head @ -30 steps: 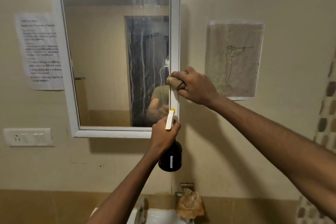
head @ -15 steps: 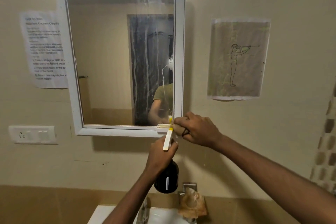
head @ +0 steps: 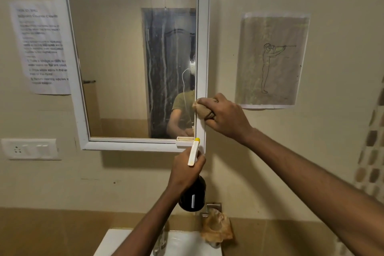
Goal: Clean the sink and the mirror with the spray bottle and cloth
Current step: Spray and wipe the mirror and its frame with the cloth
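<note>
Head view: the right hand has its fingers clamped round a bunched tan cloth, pressed on the right edge of the white-framed wall mirror, low on the frame. The left hand grips the neck of a dark spray bottle with a white and yellow trigger head, held just below the mirror's lower right corner. The white sink lies below. Drip streaks show on the glass; long overlapping vertical strokes with firm pressure would likely clear them
</note>
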